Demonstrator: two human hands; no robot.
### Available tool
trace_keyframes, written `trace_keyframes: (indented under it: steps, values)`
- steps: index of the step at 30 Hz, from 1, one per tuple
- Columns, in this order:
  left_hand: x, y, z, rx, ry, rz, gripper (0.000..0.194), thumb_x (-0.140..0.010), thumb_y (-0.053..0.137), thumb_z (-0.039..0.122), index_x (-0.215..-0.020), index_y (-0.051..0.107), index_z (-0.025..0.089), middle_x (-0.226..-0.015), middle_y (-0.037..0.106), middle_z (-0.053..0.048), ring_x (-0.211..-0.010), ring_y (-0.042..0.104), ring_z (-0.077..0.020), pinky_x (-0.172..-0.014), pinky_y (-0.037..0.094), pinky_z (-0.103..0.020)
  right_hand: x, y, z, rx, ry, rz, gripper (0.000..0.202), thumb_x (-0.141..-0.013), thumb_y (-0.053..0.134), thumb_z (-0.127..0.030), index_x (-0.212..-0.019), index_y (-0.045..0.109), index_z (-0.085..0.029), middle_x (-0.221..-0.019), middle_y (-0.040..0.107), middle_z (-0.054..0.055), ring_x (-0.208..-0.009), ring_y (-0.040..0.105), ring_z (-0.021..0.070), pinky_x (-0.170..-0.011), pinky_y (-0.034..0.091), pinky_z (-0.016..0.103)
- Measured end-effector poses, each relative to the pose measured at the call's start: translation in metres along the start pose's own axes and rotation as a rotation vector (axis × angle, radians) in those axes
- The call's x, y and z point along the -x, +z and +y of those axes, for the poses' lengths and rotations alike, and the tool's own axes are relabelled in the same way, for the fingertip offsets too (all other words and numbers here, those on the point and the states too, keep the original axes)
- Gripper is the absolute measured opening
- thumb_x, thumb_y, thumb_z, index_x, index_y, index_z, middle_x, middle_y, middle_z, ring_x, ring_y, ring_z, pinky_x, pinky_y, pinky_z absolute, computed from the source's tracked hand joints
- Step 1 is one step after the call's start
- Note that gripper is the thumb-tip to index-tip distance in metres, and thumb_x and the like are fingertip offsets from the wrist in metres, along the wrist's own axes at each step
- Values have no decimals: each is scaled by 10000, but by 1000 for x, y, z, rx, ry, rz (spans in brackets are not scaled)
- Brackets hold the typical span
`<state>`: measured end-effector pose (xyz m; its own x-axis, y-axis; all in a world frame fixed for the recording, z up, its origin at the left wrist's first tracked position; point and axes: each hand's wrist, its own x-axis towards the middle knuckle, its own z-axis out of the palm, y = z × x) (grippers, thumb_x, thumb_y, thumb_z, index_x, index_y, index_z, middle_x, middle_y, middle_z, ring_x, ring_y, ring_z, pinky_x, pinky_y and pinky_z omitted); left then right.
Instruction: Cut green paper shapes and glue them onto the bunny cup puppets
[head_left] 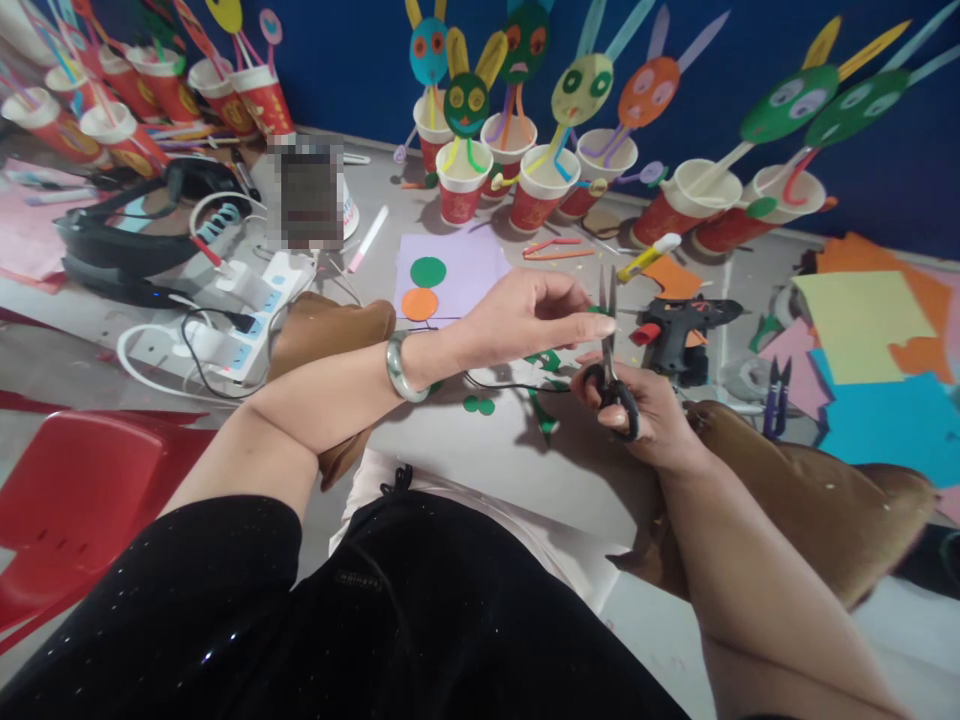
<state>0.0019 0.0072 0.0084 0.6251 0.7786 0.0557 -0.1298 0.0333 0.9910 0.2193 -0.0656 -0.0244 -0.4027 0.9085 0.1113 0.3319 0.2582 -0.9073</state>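
My left hand (529, 318), with a bangle (405, 370) on its wrist, is closed in a pinch beside the scissor blades. A bit of green paper shows at its fingertips, mostly hidden by them. Black-handled scissors (610, 350) are in my right hand (649, 410), fingers through the loops, blades pointing away from me and slightly parted. Below my hands lie green paper scraps (544, 415) and two small green circles (478, 405). A larger green circle (428, 272) and an orange circle (420, 304) rest on a purple sheet (480, 255).
Red paper cups (463, 185) with paper-faced figures line the back. A glue gun (679, 335), yellow cutter (649, 258), purple snips (777, 395) and coloured paper (862, 325) lie right. At left are a power strip (262, 315), cables and a red chair (82, 490).
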Motion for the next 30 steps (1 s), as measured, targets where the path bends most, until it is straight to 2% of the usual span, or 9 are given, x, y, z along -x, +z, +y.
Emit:
trace_keyframes:
  steps: [2,6,12,20,30]
  values:
    - [1,0,-3,-29,39,-11,433,-789,928,442,-716,622,146,-676,637,16,-655,555,-68,-624,449,-225,0,0,0,1,-1,-1,742,-744,672,-955,-634,536,-235,-710,617,30,-738,515,222,-788,412,390]
    - [1,-1,-3,-48,54,-17,408,-835,879,426,-699,605,154,-693,653,10,-658,555,-68,-618,436,-227,-1,0,0,-8,-21,-20,726,-766,678,-934,-640,534,-234,-700,608,21,-739,502,218,-784,399,383]
    - [0,-2,-3,-55,49,-41,363,-813,884,325,-666,606,145,-659,621,17,-636,522,-61,-616,425,-234,0,1,1,-5,-45,-50,708,-811,651,-917,-670,544,-231,-708,612,19,-738,505,216,-783,391,378]
    - [-1,-6,-10,-52,93,-75,342,-836,859,374,-718,637,143,-683,644,19,-652,549,-67,-635,445,-237,1,-1,5,2,-66,-54,686,-821,665,-896,-689,551,-233,-744,634,25,-766,524,224,-770,388,366]
    - [-2,-8,-8,-91,91,-71,204,-853,780,205,-721,639,140,-667,648,17,-623,556,-60,-604,428,-224,2,-1,2,-9,-57,-59,686,-821,675,-890,-677,546,-232,-727,628,19,-749,496,213,-783,388,371]
